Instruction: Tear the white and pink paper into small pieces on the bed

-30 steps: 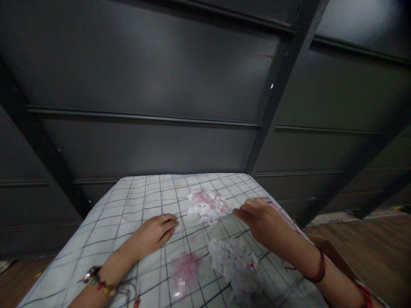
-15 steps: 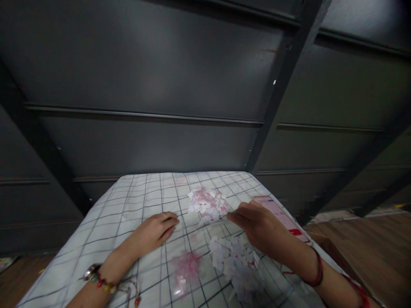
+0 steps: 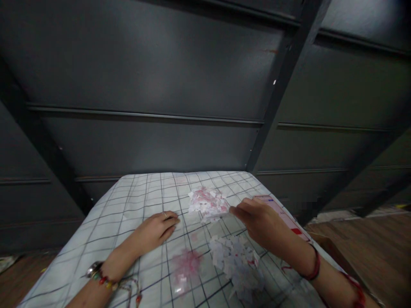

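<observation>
My left hand (image 3: 160, 229) rests on the checked cloth, palm down. Its fingers are loosely bent and a little apart, with nothing in them. At the right edge of the far pile of white and pink paper scraps (image 3: 207, 201), my right hand (image 3: 253, 216) has thumb and fingers pinched together. A small pale scrap (image 3: 222, 213) shows at its fingertips; its shape is blurred. Nearer to me lies a second pile of mostly white scraps (image 3: 236, 261), below my right hand. Left of that is a small heap of pink, see-through pieces (image 3: 186, 267).
The checked cloth (image 3: 144, 192) covers a table that reaches a dark panelled wall (image 3: 154, 145). A phone (image 3: 293, 222) with a lit screen lies at the right edge, partly behind my right hand. Wooden floor (image 3: 369, 239) shows at the right.
My right hand has shifted slightly right and away from me, and a pale scrap now shows at its fingertips. My left hand stays where it was.
</observation>
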Tool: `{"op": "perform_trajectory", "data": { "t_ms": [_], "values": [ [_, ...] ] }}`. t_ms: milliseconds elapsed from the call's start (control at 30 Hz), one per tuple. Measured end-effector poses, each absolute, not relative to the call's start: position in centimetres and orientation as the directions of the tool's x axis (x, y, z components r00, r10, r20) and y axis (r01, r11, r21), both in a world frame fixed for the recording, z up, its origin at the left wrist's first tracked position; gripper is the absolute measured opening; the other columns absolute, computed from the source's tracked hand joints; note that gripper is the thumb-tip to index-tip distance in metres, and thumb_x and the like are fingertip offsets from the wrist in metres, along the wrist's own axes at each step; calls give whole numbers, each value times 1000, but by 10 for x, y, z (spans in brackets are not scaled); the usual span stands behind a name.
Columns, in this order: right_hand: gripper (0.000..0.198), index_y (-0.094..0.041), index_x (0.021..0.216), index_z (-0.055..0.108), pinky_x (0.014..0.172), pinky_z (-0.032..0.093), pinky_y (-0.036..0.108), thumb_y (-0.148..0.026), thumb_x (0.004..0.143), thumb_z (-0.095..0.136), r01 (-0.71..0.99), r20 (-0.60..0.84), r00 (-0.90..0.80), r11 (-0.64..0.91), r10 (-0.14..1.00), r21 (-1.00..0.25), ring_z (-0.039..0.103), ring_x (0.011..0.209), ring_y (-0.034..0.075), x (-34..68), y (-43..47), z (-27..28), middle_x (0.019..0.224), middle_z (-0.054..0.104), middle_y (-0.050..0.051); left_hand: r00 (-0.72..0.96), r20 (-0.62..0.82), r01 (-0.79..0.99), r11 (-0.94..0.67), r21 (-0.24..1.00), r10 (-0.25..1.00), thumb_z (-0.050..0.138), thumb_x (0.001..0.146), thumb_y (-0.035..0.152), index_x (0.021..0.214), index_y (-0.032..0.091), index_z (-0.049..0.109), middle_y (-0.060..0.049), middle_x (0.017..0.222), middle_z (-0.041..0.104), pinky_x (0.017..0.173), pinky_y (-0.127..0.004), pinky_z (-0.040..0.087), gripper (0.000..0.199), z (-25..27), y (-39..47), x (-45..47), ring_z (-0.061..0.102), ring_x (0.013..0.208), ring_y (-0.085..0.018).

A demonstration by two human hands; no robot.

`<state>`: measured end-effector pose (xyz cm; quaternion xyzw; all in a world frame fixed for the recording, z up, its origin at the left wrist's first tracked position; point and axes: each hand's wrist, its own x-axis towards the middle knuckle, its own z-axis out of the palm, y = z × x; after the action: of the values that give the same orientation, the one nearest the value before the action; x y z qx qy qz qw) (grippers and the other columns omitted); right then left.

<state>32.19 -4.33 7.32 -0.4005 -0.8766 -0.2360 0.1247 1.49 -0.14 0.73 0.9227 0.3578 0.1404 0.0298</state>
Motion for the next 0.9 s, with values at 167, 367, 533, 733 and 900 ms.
{"op": "perform_trajectory", "data": {
  "t_ms": [167,367,533,733,900],
  "values": [
    [38,-17,88,60,59,29,28,7,66,38,747,394,-663,593,636,300,42,62,14,316,-43,73,67,53,2,709,237,651,-746,141,664,38,88,19,107,18,59,-7,107,60,82,-32,49,28,7,-1,14,59,91,-17],
    [37,-18,87,59,57,29,28,5,68,38,761,395,-648,574,651,303,42,60,14,323,-43,72,66,52,2,704,250,648,-745,156,665,38,88,19,106,19,59,-7,108,60,82,-32,49,28,5,-1,14,60,90,-17],
    [36,-17,85,59,60,30,28,6,67,37,734,423,-676,600,603,317,43,63,15,320,-48,72,68,53,3,699,256,645,-744,177,667,39,88,20,106,19,59,-7,107,60,82,-32,49,27,5,-1,14,60,90,-18],
    [33,-16,86,59,64,33,28,6,68,40,706,405,-701,650,587,279,45,68,15,316,-52,73,71,57,4,701,258,641,-746,181,665,38,88,20,106,20,59,-6,107,60,82,-31,49,28,5,0,13,60,90,-17],
    [33,-16,86,59,62,32,29,5,70,40,716,412,-693,630,591,302,45,67,15,319,-51,71,71,57,4,701,243,651,-741,164,670,38,89,20,107,19,59,-7,108,59,83,-33,49,28,3,0,13,59,91,-18]
  ]
}}
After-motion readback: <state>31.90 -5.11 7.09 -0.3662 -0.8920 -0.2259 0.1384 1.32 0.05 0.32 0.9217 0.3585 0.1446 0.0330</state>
